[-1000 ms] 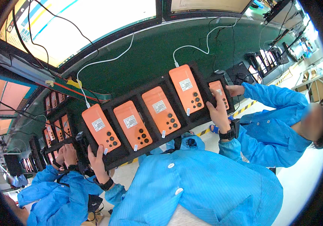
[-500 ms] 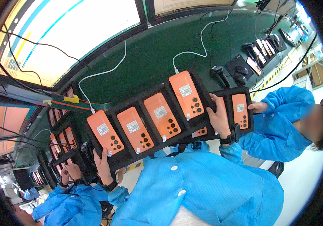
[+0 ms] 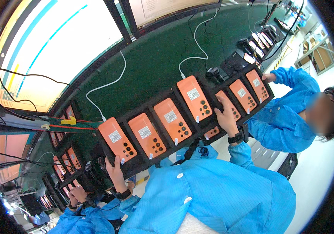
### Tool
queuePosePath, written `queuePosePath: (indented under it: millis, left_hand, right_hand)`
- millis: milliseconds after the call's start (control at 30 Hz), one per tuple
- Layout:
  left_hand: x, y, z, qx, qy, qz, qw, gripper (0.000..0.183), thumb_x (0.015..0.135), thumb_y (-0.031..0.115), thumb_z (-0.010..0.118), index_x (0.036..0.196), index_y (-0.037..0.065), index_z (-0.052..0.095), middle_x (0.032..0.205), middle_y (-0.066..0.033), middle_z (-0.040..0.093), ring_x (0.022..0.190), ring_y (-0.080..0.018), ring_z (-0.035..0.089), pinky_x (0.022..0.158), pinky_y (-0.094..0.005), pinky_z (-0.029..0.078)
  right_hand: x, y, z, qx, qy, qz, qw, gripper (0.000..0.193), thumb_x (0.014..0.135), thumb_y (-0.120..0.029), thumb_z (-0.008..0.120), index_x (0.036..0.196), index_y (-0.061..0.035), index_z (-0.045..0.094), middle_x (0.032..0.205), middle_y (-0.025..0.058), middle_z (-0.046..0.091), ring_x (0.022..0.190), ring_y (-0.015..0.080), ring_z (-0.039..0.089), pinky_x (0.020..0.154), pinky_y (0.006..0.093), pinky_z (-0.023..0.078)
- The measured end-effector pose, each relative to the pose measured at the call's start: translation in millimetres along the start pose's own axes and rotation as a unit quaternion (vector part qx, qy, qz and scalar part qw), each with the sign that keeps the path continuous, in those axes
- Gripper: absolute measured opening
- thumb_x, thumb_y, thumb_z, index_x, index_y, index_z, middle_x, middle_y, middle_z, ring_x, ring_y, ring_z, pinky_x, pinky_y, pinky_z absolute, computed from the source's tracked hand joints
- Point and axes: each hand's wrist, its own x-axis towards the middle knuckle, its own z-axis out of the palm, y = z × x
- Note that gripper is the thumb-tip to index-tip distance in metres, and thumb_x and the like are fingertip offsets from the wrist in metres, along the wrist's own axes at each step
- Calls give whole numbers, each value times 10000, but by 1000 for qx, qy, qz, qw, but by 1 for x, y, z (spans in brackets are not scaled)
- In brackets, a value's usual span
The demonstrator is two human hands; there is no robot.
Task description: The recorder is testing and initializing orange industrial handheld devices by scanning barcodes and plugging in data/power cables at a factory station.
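A long black tray (image 3: 167, 153) is tilted in front of me, with several orange phones lying in its slots, camera side up. My left hand (image 3: 115, 173) grips its left end, close to the leftmost phone (image 3: 116, 136). At the other end, my right hand (image 3: 227, 119) holds the tray's edge beside the rightmost phone (image 3: 194, 98). The undersides of both grips are hidden. One white cable (image 3: 93, 102) is plugged into the leftmost phone, another white cable (image 3: 198, 39) into the rightmost. Each phone bears a white label and a small tab at its lower end.
On the right, a co-worker's hand (image 3: 269, 77) holds another tray of orange phones (image 3: 243, 95), which adjoins mine. Behind it lie a scanner (image 3: 215, 74) and a black mat. Large monitors (image 3: 58, 46) stand at the back. Another person's hands (image 3: 77, 194) work at lower left.
My tray, both hands still on it, sits slightly further right and lower in the picture. The co-worker's tray has risen and tilted, so more of its phones show beyond my right hand.
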Motion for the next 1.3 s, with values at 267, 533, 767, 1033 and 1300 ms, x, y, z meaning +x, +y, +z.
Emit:
queuePosePath:
  millis: [267,533,767,1033,1300]
  left_hand:
    - [2,-10,-5,17,-2,34,999,592,855,225,643,1254,-146,411,1160,-205,547,1033,-265,514,941,-356,383]
    - [-16,-29,70,-74,-39,-18,996,640,825,160,662,1309,-101,334,1229,-194,477,1098,-255,490,968,-356,379]
    - [-21,-43,159,-64,-58,-18,996,708,866,239,624,1353,-119,257,1311,-268,413,1201,-328,424,1037,-387,311]
    - [-5,-110,231,345,-131,35,929,773,864,275,559,1398,-113,158,1397,-417,163,1314,-512,203,1090,-509,218]
    - [-41,-119,285,407,25,72,910,711,842,268,553,1391,-75,259,1445,-325,197,1316,-468,257,1106,-510,208]
  right_hand:
    - [14,13,15,-6,-23,3,1000,506,808,-2,548,1297,-11,414,1205,232,553,1172,365,511,989,383,397]
    - [83,91,43,-130,-48,119,983,500,754,-83,516,1252,-46,508,1178,239,577,1127,387,529,967,418,419]
    - [140,149,55,-177,-52,146,972,515,783,-121,548,1293,-102,476,1134,206,610,1047,383,573,888,464,457]
    - [159,220,45,-137,-81,80,984,618,758,-10,492,1354,49,340,1251,295,499,1188,402,475,1004,418,380]
    - [136,172,82,-85,-113,-152,978,509,748,-9,560,1240,32,439,1269,268,426,1183,444,409,1022,463,351]
